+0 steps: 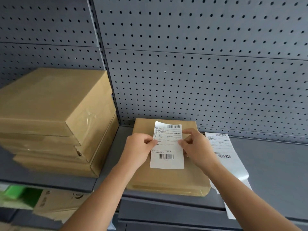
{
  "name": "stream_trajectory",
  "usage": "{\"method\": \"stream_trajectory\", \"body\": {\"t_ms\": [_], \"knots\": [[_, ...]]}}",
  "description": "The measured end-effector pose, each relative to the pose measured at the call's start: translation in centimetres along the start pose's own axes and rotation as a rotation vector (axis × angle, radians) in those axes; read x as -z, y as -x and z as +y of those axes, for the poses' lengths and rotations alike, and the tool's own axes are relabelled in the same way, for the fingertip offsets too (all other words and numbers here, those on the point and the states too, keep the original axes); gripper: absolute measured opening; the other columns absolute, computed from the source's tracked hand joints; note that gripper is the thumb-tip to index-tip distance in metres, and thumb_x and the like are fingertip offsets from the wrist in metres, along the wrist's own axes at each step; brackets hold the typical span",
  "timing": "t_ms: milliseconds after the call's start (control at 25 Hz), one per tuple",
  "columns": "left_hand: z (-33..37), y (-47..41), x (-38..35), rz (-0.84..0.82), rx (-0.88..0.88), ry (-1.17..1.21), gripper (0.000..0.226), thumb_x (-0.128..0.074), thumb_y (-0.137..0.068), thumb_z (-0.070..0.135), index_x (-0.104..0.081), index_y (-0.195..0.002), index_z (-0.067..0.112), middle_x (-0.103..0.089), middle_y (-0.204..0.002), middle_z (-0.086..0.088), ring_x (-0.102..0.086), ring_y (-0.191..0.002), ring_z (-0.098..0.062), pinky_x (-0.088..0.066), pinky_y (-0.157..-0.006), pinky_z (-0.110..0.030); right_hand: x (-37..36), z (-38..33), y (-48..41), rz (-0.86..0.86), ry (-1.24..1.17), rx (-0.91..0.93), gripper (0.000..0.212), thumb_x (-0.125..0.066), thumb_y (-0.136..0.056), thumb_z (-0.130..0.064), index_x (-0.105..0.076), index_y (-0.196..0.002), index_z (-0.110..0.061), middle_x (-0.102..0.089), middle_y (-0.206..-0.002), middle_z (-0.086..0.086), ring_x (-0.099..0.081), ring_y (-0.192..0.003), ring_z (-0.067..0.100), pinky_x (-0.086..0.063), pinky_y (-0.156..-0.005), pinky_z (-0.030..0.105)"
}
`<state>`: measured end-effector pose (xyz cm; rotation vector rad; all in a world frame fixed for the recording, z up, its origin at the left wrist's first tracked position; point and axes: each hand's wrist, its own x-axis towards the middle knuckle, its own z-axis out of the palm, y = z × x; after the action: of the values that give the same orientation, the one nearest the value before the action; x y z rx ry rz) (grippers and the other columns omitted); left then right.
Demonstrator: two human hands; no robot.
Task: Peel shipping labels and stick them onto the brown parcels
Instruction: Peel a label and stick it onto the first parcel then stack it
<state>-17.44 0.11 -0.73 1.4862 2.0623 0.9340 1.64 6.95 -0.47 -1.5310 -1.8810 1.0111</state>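
Observation:
A flat brown parcel (168,179) lies on the grey shelf in front of me. Over its top I hold a white shipping label (167,160) with two barcodes. My left hand (136,148) pinches the label's left edge and my right hand (195,145) pinches its right edge. The label's lower part looks flat against the parcel, while its top left corner curls up. A strip of further labels (223,150) lies just right of the parcel and hangs over the shelf's front edge.
A stack of brown parcels (55,117) stands on the left shelf. Grey pegboard (200,64) closes off the back. The grey shelf (275,172) stretches to the right. Below left sit a cardboard box (56,205) and something green (18,195).

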Motion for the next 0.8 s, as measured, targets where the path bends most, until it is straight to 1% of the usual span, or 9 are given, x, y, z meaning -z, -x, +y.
{"method": "stream_trajectory", "body": {"t_ms": [40, 120, 160, 240, 400, 560, 640, 720, 800], "knots": [[0.0, -0.1, -0.1, 0.001, 0.006, -0.015, 0.021, -0.068, -0.096, 0.028, -0.082, -0.097, 0.013, -0.08, -0.095, 0.004, -0.073, -0.082, -0.013, -0.059, -0.073, -0.029, 0.0, 0.0, 0.0, 0.001, 0.015, 0.007, 0.032, -0.065, -0.095, -0.02, -0.056, -0.125, -0.023, -0.068, -0.083, -0.003, -0.067, -0.078, 0.014, -0.056, -0.069, 0.033], [0.1, -0.3, -0.3, 0.008, 0.022, -0.045, 0.018, -0.07, -0.095, 0.027, -0.08, -0.102, 0.014, -0.079, -0.096, 0.003, -0.068, -0.076, -0.006, -0.052, -0.061, -0.015, -0.1, -0.1, 0.1, -0.001, 0.055, 0.018, 0.036, -0.064, -0.095, -0.018, -0.053, -0.129, -0.021, -0.065, -0.08, -0.006, -0.062, -0.076, 0.005, -0.044, -0.06, 0.019], [0.2, -0.4, -0.3, 0.017, 0.035, -0.06, 0.018, -0.072, -0.093, 0.027, -0.078, -0.106, 0.015, -0.078, -0.095, 0.003, -0.064, -0.075, -0.004, -0.045, -0.057, -0.01, -0.2, -0.2, 0.2, -0.001, 0.076, 0.019, 0.036, -0.063, -0.095, -0.016, -0.052, -0.13, -0.019, -0.062, -0.078, -0.007, -0.058, -0.074, 0.002, -0.039, -0.056, 0.016], [0.1, -0.6, -0.5, 0.032, 0.062, -0.092, 0.024, -0.076, -0.09, 0.029, -0.072, -0.11, 0.017, -0.071, -0.088, 0.006, -0.062, -0.075, -0.006, -0.04, -0.056, -0.011, -0.4, -0.3, 0.2, 0.002, 0.107, 0.026, 0.038, -0.061, -0.096, -0.013, -0.05, -0.131, -0.017, -0.058, -0.075, -0.009, -0.054, -0.069, 0.0, -0.035, -0.052, 0.015], [0.0, -1.1, -0.8, 0.012, 0.097, -0.126, 0.028, -0.077, -0.089, 0.03, -0.064, -0.11, 0.017, -0.058, -0.079, 0.013, -0.057, -0.069, -0.003, -0.039, -0.053, -0.017, -1.0, -0.6, 0.1, 0.009, 0.213, 0.048, 0.038, -0.058, -0.093, -0.011, -0.047, -0.129, -0.017, -0.066, -0.08, 0.001, -0.062, -0.07, 0.016, -0.05, -0.056, 0.029], [0.2, -0.8, -0.6, -0.003, 0.075, -0.158, 0.029, -0.074, -0.091, 0.03, -0.06, -0.114, 0.019, -0.061, -0.085, 0.009, -0.058, -0.07, -0.003, -0.041, -0.054, -0.019, -1.2, -0.5, -0.3, 0.002, 0.354, 0.04, 0.033, -0.058, -0.091, -0.018, -0.044, -0.121, -0.019, -0.069, -0.09, 0.007, -0.065, -0.079, 0.031, -0.056, -0.066, 0.041], [0.2, -0.3, -0.7, 0.033, -0.064, -0.248, 0.033, -0.067, -0.096, 0.029, -0.058, -0.127, 0.02, -0.062, -0.109, 0.006, -0.061, -0.089, -0.009, -0.047, -0.068, -0.022, -1.1, -0.2, -0.1, 0.031, 0.413, 0.098, 0.03, -0.057, -0.093, -0.019, -0.049, -0.122, -0.016, -0.068, -0.101, 0.007, -0.064, -0.087, 0.031, -0.054, -0.07, 0.039], [-0.1, -0.1, -1.1, 0.053, -0.261, -0.368, 0.042, -0.054, -0.103, 0.028, -0.051, -0.144, 0.018, -0.053, -0.141, 0.004, -0.053, -0.126, -0.014, -0.048, -0.097, -0.027, -1.3, 0.4, 0.1, 0.114, 0.489, 0.272, 0.029, -0.056, -0.095, -0.018, -0.057, -0.123, -0.01, -0.064, -0.115, 0.007, -0.061, -0.1, 0.031, -0.052, -0.077, 0.038], [-0.4, -0.5, -1.5, -0.026, -0.382, -0.46, 0.051, -0.04, -0.108, 0.027, -0.035, -0.157, 0.015, -0.033, -0.164, 0.0, -0.027, -0.152, -0.016, -0.023, -0.123, -0.031, -2.0, 0.5, -0.1, 0.118, 0.551, 0.422, 0.034, -0.053, -0.097, -0.018, -0.06, -0.128, -0.008, -0.062, -0.128, 0.007, -0.057, -0.118, 0.031, -0.05, -0.093, 0.042]]}}
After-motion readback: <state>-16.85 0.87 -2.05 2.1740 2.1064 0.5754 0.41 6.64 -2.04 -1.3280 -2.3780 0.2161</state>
